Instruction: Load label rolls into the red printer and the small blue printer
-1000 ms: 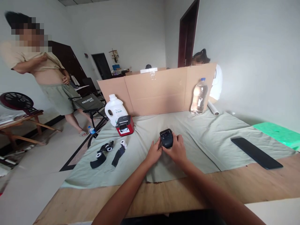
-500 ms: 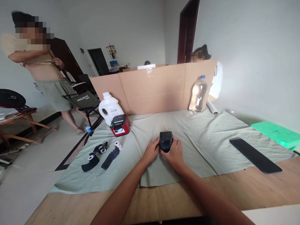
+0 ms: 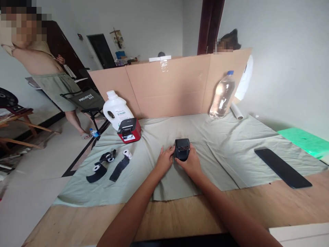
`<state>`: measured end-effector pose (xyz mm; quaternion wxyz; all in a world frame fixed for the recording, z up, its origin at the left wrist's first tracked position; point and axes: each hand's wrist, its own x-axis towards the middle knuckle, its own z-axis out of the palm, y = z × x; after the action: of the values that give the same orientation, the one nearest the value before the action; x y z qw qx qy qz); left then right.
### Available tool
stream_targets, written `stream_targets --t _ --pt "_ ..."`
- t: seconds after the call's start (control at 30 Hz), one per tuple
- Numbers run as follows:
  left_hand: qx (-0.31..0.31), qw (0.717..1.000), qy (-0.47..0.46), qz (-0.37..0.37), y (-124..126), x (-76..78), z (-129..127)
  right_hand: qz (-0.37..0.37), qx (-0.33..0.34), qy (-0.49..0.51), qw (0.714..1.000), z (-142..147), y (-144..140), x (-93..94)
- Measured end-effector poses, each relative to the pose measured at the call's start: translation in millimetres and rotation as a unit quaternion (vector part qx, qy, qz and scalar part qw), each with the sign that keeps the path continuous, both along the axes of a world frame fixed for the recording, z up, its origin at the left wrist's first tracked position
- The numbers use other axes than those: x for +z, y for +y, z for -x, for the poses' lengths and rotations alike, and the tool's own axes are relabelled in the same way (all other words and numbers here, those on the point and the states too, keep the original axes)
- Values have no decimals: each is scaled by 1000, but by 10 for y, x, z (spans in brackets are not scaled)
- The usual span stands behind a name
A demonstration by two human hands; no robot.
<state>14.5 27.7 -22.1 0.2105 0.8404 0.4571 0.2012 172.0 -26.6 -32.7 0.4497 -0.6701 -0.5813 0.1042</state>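
A small black printer-like device [image 3: 182,149] sits on the pale green cloth [image 3: 226,151] in the middle of the table. My left hand [image 3: 164,160] presses against its left side and my right hand [image 3: 191,163] wraps its right side, so both hands grip it. Its top face shows between my fingers. To the left lie paper rolls with black strips [image 3: 109,164] on the cloth. A red and black label printer [image 3: 129,130] stands further back, left of the device.
A white detergent jug [image 3: 117,110], a clear water bottle [image 3: 222,96] and a cardboard screen [image 3: 169,87] stand at the back. A black flat slab [image 3: 282,168] lies at right. One person stands at far left; another sits behind the cardboard.
The view has shifted slightly; the black device now rests lower on the cloth, with both hands still around it. The standing person has drifted further left.
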Motion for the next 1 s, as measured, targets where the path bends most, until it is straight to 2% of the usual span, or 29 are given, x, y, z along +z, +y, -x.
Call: stream_targets --t 0.33,0.77,1.0 --pt "9 999 46 -15 32 41 -14 22 1 22 999 -24 3 68" --pt "13 1000 14 -3 53 -25 0 32 3 46 998 -69 -9 46" --pt "22 1000 0 -14 51 -24 15 26 13 27 999 -70 -1 21"
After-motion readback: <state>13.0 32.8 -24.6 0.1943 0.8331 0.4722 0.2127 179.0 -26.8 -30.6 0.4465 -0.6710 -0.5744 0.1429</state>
